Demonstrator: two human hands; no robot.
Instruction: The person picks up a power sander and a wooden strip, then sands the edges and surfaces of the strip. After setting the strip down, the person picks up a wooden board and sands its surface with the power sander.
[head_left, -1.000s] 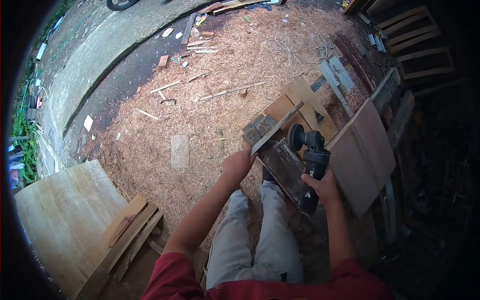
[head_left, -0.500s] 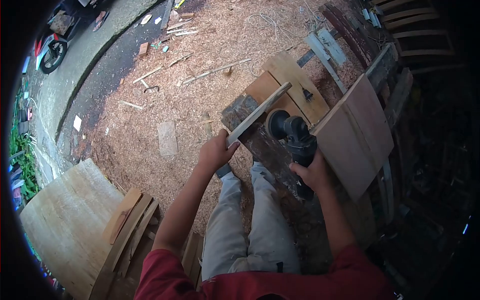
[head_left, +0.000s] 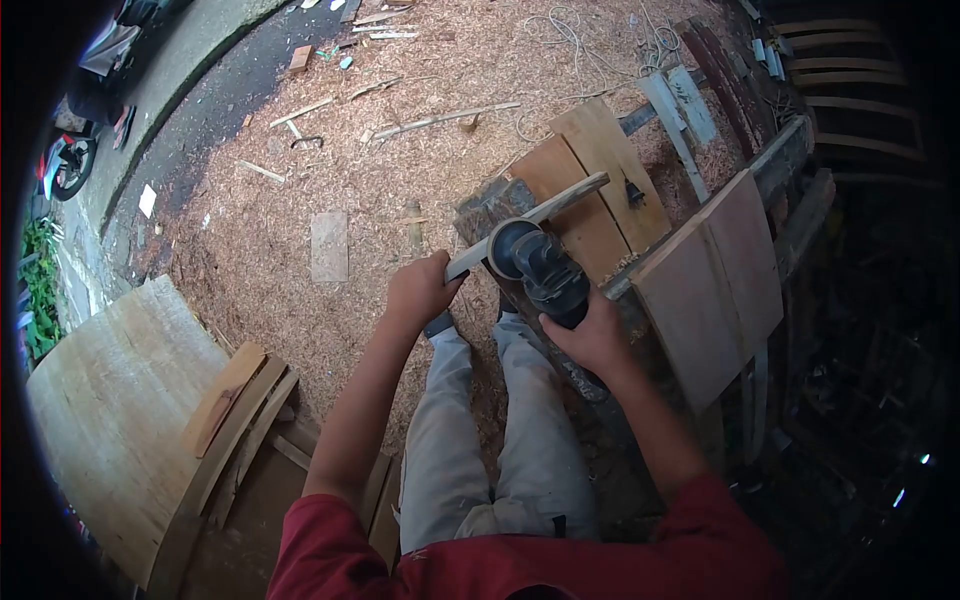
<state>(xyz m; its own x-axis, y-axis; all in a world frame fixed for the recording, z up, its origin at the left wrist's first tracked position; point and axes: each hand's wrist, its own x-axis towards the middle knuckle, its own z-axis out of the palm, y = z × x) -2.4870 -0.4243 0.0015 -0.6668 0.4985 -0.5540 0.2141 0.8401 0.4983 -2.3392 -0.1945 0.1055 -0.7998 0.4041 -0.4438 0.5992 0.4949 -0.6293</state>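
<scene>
Two hands share the work in the head view. The left hand (head_left: pixel 420 290) is clenched round the near end of a thin wooden strip (head_left: pixel 572 194), which slants up and to the right over a dark weathered plank (head_left: pixel 487 205). The right hand (head_left: pixel 590 335) grasps the body of a black angle grinder (head_left: pixel 545 270), whose disc end meets the strip just beside the left hand.

Behind the strip lie two pale boards (head_left: pixel 590 170), side by side on the plank's far end. A wide brown panel (head_left: pixel 710 280) leans to the right, close against the right forearm's side. Grey trouser legs (head_left: pixel 480 430) stand directly under both hands, on sawdust-covered ground (head_left: pixel 400 130).

A small flat offcut (head_left: pixel 329 245) lies on the sawdust to the left, well apart. Further left, a large plywood sheet (head_left: pixel 100 400) has curved wood pieces (head_left: pixel 235 420) stacked along its edge. A motorbike wheel (head_left: pixel 65 165) shows at the far left margin.
</scene>
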